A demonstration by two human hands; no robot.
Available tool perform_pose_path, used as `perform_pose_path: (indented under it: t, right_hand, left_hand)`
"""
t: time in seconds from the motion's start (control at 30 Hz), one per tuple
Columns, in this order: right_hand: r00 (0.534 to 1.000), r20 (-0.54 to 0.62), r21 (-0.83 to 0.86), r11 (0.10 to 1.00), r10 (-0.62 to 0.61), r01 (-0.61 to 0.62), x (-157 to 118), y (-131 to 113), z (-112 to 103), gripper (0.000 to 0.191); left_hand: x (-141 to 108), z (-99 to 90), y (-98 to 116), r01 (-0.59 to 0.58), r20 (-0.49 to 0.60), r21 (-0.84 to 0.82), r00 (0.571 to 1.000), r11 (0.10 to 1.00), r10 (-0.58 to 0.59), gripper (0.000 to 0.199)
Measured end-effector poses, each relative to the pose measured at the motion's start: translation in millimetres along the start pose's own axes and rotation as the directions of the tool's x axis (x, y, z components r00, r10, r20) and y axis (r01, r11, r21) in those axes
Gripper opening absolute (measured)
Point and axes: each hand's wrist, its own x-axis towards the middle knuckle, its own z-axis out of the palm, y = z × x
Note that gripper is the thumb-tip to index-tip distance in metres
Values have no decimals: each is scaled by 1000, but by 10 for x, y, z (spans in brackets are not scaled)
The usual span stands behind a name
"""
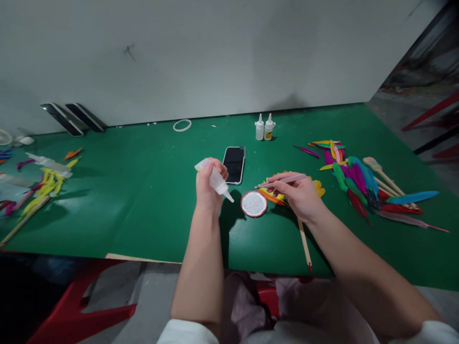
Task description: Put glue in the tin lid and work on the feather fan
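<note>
Left hand [208, 190] clamps bottle [218, 181], right hand [303, 197] tweezers [292, 178]; steady, light pressure seems best beside the lid [254, 204] (nearer the surface [150, 200] front edge).

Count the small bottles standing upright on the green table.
2, side by side near the wall: a white bottle on the left, a yellow-patched bottle on the right. The left hand holds another bottle, tilted. None looks hidden.

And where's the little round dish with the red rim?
In the head view, the red-rimmed dish lies just right of centre on the green table, between the left hand and right hand, below the phone.
</note>
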Motion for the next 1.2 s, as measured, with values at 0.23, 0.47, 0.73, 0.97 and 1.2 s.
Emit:
perform_pose_path:
  t: [0.23,0.47,0.73,0.97,1.2]
  right_hand:
    - [1000,-14,-6,1000,-16,16,3,10,-11,13]
    - [1000,-21,-19,1000,-23,23,4,-6,-25,14]
    - [1000,-20,-28,1000,-9,9,-21,-32,4,15]
    - [999,20,-15,999,38,-37,-47,-50,56,15]
    - [999,39,-15,999,28,-28,-62,-55,84,13]
  left_hand:
    - [-10,-18,-3,-46,-48,166,997,985,54,44]
    - [-34,-62,52,17,-155,432,986,902,56,52]
    - [-71,16,176,12,-216,352,974,936,69,50]
    - [-76,86,166,-31,-207,283,974,959,93,46]
    - [-74,149,98,-28,-210,277,974,960,89,44]
